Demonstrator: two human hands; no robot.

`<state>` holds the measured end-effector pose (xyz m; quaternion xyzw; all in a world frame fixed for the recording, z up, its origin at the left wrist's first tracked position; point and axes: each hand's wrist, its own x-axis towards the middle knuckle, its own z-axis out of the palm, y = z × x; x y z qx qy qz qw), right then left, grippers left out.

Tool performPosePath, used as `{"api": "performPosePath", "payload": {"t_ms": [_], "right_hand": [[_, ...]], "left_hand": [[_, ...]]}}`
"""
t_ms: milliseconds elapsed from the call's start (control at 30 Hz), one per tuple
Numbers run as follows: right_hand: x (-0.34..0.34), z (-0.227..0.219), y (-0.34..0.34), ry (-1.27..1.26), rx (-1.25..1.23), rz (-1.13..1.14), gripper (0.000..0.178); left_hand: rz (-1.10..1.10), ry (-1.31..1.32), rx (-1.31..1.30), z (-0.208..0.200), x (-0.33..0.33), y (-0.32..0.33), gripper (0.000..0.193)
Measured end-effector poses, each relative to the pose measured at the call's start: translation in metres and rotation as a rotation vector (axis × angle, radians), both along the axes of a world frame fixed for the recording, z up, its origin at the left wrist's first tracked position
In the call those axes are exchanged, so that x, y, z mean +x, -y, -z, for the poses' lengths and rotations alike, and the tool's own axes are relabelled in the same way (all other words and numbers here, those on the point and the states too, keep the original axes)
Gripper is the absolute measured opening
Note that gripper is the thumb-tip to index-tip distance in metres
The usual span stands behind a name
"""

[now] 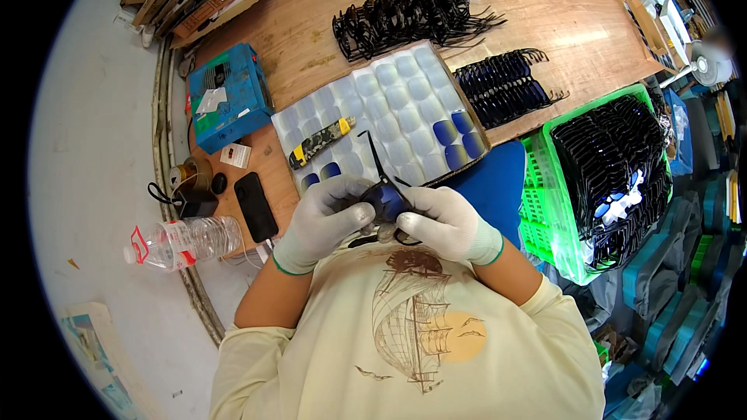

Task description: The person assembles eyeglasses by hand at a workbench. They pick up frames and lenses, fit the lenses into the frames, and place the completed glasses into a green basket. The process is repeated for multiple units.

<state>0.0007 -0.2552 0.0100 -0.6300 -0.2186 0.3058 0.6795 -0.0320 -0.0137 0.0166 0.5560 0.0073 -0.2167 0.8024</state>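
Observation:
Close to my chest, both hands hold a pair of dark sunglasses (387,201) with a bluish lens and one temple pointing up and away. My left hand (327,222), in a white glove, pinches the left side of the frame. Gripping the other side is my right hand (455,225), gloved too, its thumb on the front. Just beyond them lies a tray (377,109) with rounded pockets. Several blue lenses (461,140) sit in its right part, and more at its near left edge. A camouflage-and-yellow utility knife (321,143) rests across the tray.
Rows of black glasses frames (412,19) lie on the wooden table (552,8). A green basket (537,194) on the right is heaped with more frames. To the left are a blue box (229,97), a phone (255,208), tape rolls (194,175) and a plastic bottle (191,241).

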Motion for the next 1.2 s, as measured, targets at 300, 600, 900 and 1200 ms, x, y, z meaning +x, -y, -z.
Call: {"api": "performPosePath", "payload": {"t_ms": [300,600,900,1200], "right_hand": [[-0.005,-0.002,-0.004,0.032,-0.029,0.043,0.022],[-0.004,-0.002,-0.004,0.213,-0.091,0.079,0.018],[-0.002,0.015,-0.009,0.697,-0.253,0.176,0.009],[-0.009,0.013,-0.008,0.405,-0.097,0.371,0.013]], "left_hand": [[0.008,0.221,0.246,-0.012,0.000,0.002,0.027],[-0.087,0.238,0.413,-0.013,-0.005,0.010,0.022],[-0.183,0.430,0.539,0.005,0.001,0.021,0.024],[-0.168,0.321,0.387,-0.008,0.007,0.042,0.021]]}}
